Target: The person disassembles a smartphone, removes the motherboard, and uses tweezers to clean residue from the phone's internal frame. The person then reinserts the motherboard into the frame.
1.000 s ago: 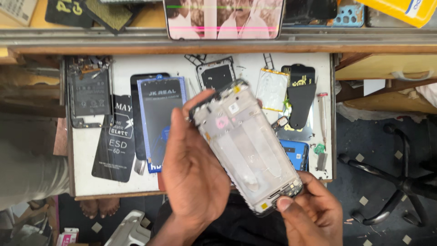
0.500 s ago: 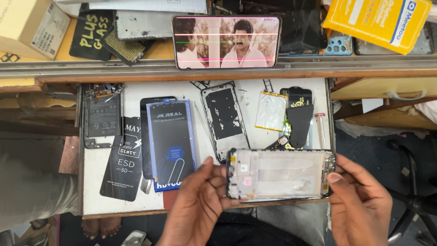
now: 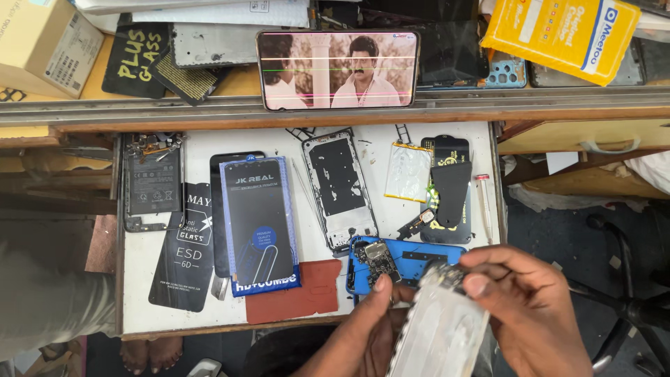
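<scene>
While both hands grip it, a pale phone frame (image 3: pixel 443 335) hangs blurred below the bench (image 3: pixel 209 143) front edge.
Left hand (image 3: pixel 359 335) and right hand (image 3: pixel 530 307) pinch its sides; just behind lie a blue phone shell (image 3: pixel 419 255), a red pad (image 3: pixel 300 297) and a boxed screen protector (image 3: pixel 258 223).

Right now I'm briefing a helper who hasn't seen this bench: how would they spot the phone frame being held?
Start at the white tray below the wooden shelf, then go to its lower right corner, where both hands meet. The frame sits between the left hand and right hand. Unlike the dark frame lying on the tray, it is pale, blurred and lifted off the surface.
</scene>
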